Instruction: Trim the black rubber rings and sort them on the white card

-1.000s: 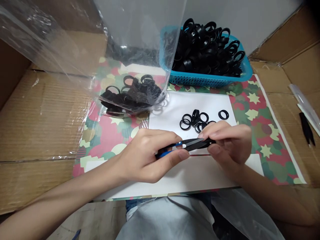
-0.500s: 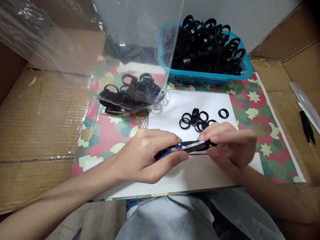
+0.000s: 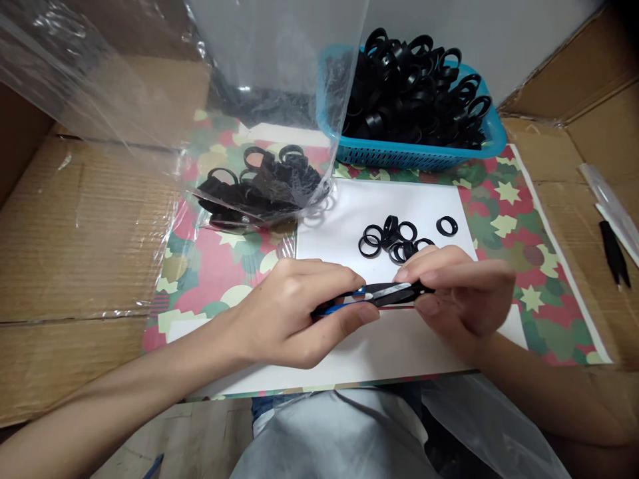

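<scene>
Holding blue-handled snips point(image 3: 390, 291), the left grip point(image 3: 299, 313) is closed, the right grip point(image 3: 469, 286) pinching a black part point(image 3: 425, 287).

The loose rings point(image 3: 391, 229) look smooth, the bag point(image 3: 272, 100) glossy plastic, the cardboard point(image 3: 94, 226) ribbed.

The right hand point(image 3: 466, 286) sits slightly farther right than a second ago. A bright, whitish glare now replaces dull grey along one blade point(image 3: 392, 291) of the blue-handled snips point(image 3: 394, 297).
</scene>
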Demonstrator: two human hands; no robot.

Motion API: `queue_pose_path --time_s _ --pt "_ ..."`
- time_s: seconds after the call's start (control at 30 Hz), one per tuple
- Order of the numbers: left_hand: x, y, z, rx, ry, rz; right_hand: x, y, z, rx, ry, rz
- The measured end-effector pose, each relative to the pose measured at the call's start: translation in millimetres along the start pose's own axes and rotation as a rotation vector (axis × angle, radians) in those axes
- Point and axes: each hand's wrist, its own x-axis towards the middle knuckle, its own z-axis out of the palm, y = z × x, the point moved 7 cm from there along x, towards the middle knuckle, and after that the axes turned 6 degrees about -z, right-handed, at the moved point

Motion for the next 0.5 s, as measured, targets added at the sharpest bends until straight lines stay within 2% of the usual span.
queue_pose_path --time_s 0.5 --pt "-0.1 1.2 0.0 -0.006 -0.013 0.002 1.3 -3.6 1.4 0.032 -0.07 -0.042"
